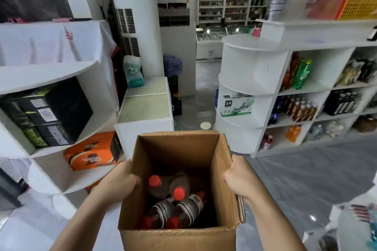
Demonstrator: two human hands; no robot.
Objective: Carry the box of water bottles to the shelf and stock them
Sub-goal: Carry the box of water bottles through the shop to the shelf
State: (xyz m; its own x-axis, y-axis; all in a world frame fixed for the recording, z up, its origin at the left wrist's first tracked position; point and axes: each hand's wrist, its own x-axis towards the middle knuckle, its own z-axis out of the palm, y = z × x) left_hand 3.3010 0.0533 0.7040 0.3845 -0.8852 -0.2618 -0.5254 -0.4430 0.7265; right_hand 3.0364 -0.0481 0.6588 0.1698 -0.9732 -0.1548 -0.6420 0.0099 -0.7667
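Observation:
I hold an open brown cardboard box (175, 236) in front of me at chest height. Inside lie several dark bottles with red caps (177, 195), some upright, some on their sides. My left hand (120, 181) grips the box's left wall, fingers curled over its top edge. On the right wall my right hand (239, 175) is clenched over the rim beside a folded-down flap. A white drinks shelf (299, 89) stands ahead to the right, with red-capped bottles on its middle level.
A rounded white shelf end (238, 128) with a green-and-white carton faces me. On the left, a curved shelf (51, 75) holds black boxes and an orange carton. A low white cabinet (144, 108) stands just beyond the box. Grey floor (306, 173) runs along the right aisle.

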